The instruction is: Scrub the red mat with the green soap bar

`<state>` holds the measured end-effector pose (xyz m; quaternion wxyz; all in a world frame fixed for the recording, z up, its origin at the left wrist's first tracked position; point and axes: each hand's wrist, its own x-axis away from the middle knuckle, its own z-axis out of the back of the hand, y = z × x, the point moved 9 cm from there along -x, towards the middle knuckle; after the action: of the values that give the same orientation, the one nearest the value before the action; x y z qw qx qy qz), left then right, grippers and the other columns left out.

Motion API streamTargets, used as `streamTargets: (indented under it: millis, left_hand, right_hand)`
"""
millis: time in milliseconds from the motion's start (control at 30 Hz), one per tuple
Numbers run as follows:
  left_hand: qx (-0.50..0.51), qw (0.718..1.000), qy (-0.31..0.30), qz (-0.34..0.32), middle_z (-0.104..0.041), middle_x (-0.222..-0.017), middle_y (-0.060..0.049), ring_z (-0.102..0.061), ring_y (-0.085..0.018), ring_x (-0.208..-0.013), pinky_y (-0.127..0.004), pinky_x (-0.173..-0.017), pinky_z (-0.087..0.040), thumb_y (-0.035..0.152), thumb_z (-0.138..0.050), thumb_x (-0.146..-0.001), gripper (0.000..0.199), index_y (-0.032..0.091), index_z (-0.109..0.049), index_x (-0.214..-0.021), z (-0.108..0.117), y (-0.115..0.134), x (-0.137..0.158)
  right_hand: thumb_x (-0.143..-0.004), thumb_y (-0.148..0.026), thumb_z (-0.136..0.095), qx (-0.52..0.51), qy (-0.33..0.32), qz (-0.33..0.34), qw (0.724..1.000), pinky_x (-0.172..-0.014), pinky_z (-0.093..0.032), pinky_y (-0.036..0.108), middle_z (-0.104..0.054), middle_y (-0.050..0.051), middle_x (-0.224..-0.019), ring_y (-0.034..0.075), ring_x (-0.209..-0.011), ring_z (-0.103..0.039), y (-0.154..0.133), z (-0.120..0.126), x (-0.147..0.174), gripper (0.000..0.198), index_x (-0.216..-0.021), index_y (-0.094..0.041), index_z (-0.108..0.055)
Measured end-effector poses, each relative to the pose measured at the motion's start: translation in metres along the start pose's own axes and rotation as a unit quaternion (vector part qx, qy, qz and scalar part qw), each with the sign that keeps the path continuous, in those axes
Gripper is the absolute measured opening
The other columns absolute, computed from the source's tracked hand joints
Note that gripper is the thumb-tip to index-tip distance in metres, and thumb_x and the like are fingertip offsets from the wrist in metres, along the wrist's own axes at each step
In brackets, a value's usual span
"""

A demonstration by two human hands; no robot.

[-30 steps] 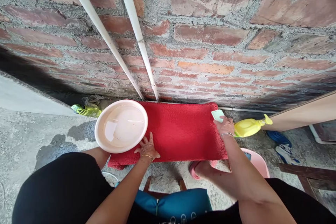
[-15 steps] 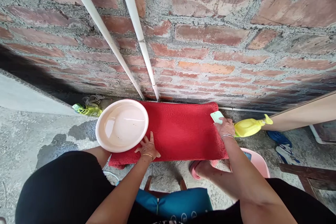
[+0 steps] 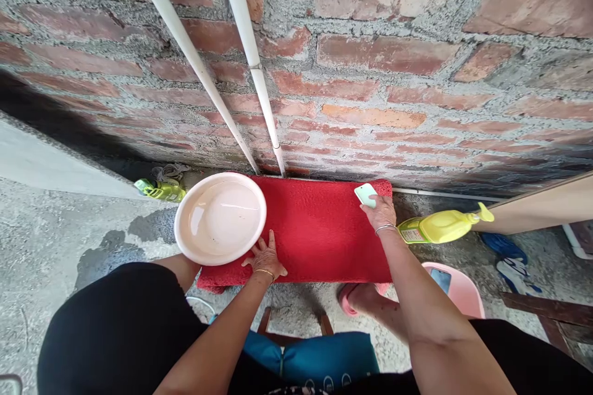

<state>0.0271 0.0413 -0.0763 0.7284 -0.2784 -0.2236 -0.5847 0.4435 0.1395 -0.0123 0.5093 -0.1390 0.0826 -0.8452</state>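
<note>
On a low bench or table draped with a red towel-like cloth [image 3: 315,234], my left hand [image 3: 265,259] lies flat with its fingers spread. Its fingertips are at the near right rim of a pale pink basin [image 3: 182,241], which holds clear water. At the cloth's far right corner, my right hand [image 3: 380,212] grips a pale green flat slab with rounded corners [image 3: 365,195], phone-like in shape. I cannot tell whether the slab touches the cloth. Just right of that wrist is a yellow pump bottle [image 3: 442,226] with a label.
A brick wall [image 3: 389,55] with two white pipes [image 3: 254,71] rises behind the cloth. A green-yellow bottle [image 3: 169,191] is left of the basin. At right are a pink tub [image 3: 467,290] with a dark phone [image 3: 441,280] in it, shoes [image 3: 516,274] and a wooden frame [image 3: 528,304].
My right hand has moved left over the red cloth with the pale green slab, away from the yellow bottle. My left hand stays spread on the cloth by the basin. The view has shifted slightly.
</note>
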Motion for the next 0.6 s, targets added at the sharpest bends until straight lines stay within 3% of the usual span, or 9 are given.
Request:
streamTargets:
  millis: [200, 400, 500, 600]
  left_hand:
    - [0.003, 1.000, 0.003, -0.002, 0.001, -0.153, -0.020, -0.014, -0.048, -0.132, -0.070, -0.080, -0.038, 0.046, -0.081, -0.039, 0.141, 0.029, 0.010, -0.146, -0.001, 0.000, -0.001]
    - [0.013, 1.000, 0.007, -0.009, -0.004, -0.153, -0.019, -0.014, -0.048, -0.132, -0.068, -0.080, -0.039, 0.044, -0.081, -0.038, 0.142, 0.029, 0.009, -0.146, 0.000, 0.002, 0.000]
    - [0.017, 1.000, 0.003, -0.010, -0.004, -0.153, -0.019, -0.014, -0.047, -0.133, -0.068, -0.081, -0.038, 0.044, -0.081, -0.039, 0.141, 0.030, 0.010, -0.146, 0.001, 0.002, 0.001]
    - [0.017, 1.000, -0.003, -0.009, -0.003, -0.153, -0.019, -0.014, -0.048, -0.132, -0.068, -0.082, -0.039, 0.044, -0.082, -0.038, 0.142, 0.030, 0.010, -0.146, 0.002, 0.002, 0.003]
  right_hand:
    - [-0.070, -0.042, -0.066, 0.019, -0.010, -0.003, 1.000, -0.090, -0.038, 0.034, -0.049, 0.008, -0.111, 0.022, -0.098, -0.052, 0.030, 0.007, 0.011, 0.045, -0.110, -0.023, -0.061]
    - [-0.070, -0.043, -0.064, 0.041, 0.021, -0.116, 0.992, -0.091, -0.038, 0.038, -0.049, 0.010, -0.110, 0.025, -0.098, -0.053, 0.083, 0.031, 0.034, 0.049, -0.113, -0.021, -0.061]
    - [-0.069, -0.045, -0.065, 0.021, 0.048, -0.104, 0.993, -0.092, -0.037, 0.038, -0.049, 0.010, -0.111, 0.026, -0.098, -0.053, 0.072, 0.034, 0.038, 0.049, -0.112, -0.021, -0.061]
    - [-0.068, -0.043, -0.067, -0.008, 0.056, -0.050, 0.997, -0.090, -0.038, 0.035, -0.049, 0.010, -0.111, 0.024, -0.097, -0.052, 0.030, 0.023, 0.040, 0.047, -0.109, -0.019, -0.062]
